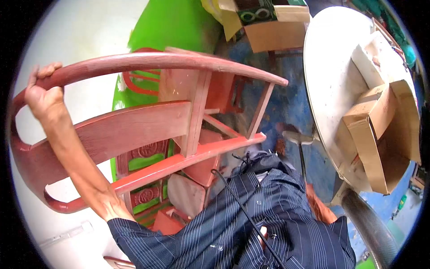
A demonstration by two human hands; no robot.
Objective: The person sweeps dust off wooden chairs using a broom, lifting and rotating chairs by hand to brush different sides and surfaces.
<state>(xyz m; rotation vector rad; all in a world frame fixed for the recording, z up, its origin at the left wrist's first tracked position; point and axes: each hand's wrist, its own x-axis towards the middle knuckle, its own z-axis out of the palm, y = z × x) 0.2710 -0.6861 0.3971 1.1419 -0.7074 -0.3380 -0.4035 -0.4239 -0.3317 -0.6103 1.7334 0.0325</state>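
Note:
My left hand [46, 92] is wrapped round the curved top rail of a red-painted wooden chair [134, 130], which lies tilted across the view with its slatted back facing me. The paint on the chair looks worn and pale in places. Only part of my right forearm [319, 207] shows beside my striped shirt; the right hand itself is hidden. Close to that forearm, a thin dark rod with a pale flat end [298, 137] points away from me; I cannot make out what it is or whether the hand touches it.
More red chairs [197, 163] stand beyond the held one, by a green and white wall [174, 27]. At right, a round white table [329, 58] carries an open cardboard box [380, 130]. Another box [275, 36] sits at the back. The floor [286, 103] is blue and stained.

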